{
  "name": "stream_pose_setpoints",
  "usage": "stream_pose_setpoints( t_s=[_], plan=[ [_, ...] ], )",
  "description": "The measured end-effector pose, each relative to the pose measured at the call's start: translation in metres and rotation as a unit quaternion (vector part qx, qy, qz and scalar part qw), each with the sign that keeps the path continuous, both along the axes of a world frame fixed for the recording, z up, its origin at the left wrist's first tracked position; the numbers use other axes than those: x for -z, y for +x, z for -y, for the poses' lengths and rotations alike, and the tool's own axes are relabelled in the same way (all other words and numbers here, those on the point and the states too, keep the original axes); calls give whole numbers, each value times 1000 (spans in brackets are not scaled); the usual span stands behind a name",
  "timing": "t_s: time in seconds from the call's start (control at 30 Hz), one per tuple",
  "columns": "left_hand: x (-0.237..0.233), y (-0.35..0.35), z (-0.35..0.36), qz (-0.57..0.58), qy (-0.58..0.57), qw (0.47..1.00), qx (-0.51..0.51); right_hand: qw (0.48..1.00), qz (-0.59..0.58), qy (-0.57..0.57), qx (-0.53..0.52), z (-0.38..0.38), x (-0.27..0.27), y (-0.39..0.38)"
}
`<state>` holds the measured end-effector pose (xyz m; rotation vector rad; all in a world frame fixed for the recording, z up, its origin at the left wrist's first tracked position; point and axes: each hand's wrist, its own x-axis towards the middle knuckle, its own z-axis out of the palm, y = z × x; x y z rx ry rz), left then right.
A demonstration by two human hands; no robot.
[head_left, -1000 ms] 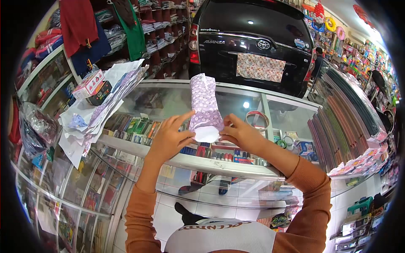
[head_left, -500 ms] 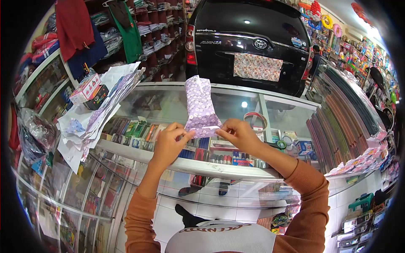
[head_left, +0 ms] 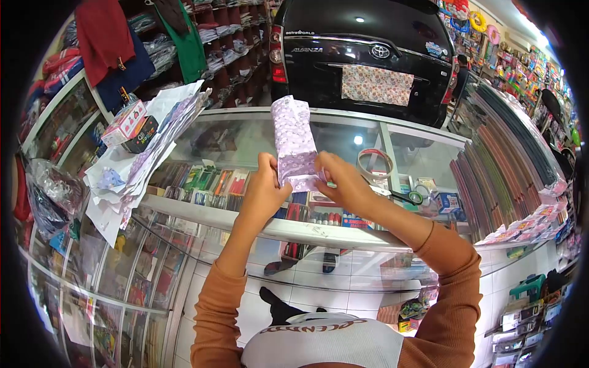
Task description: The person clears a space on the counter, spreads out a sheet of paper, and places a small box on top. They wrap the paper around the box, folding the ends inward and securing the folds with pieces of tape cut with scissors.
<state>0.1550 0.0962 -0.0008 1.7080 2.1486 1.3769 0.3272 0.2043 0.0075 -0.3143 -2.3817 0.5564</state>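
A long parcel wrapped in purple flowered paper [head_left: 293, 135] lies on the glass counter [head_left: 233, 132], its far end pointing away from me. My left hand [head_left: 265, 191] and my right hand [head_left: 339, 181] press against the two sides of its near end, where the paper is folded in. Both arms wear orange sleeves.
A pile of wrapping paper sheets [head_left: 144, 147] with small boxes [head_left: 129, 122] on top sits at the counter's left. A tape roll [head_left: 374, 162] and scissors [head_left: 408, 196] lie right of my hands. Rolled paper [head_left: 509, 159] is stacked on the right. A black car [head_left: 368, 55] stands behind the counter.
The white flap at the parcel's near end has been folded in. Both hands have moved closer together and now squeeze the end from both sides.
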Motion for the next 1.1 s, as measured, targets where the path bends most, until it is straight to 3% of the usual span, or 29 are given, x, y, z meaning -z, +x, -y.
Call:
stream_pose_setpoints(
  t_s=[0.03,0.07,0.13,0.2,0.23,0.33,0.37,0.53,0.63,0.8,0.9,1.1],
  plan=[
    [3,-2,-2,45,-19,999,15,995,-6,97,6,-2,3,-1],
    [7,-1,-4,-4,25,1000,-4,981,-13,192,12,-2,5,0],
    [16,2,-8,-101,112,988,-41,960,69,270,10,-2,4,6],
    [0,19,3,-216,124,965,-81,927,97,362,-18,-7,4,10],
    [-5,25,7,-273,129,948,-101,924,128,361,-20,-8,8,12],
    [3,18,18,-385,98,917,23,909,111,401,-9,-10,14,16],
    [8,17,19,-379,45,924,17,909,111,403,-6,-10,14,17],
    [3,9,31,-391,8,918,69,905,108,411,32,-5,18,14],
    [-2,5,33,-425,-10,901,88,912,195,359,43,2,6,14],
    [-12,-15,31,-430,-18,890,153,918,157,365,-16,-11,-1,17],
    [-9,-28,27,-501,78,849,150,912,121,388,-50,-19,-4,15],
    [-11,-35,13,-605,129,781,88,925,80,364,-76,-24,-1,8]
  ],
)
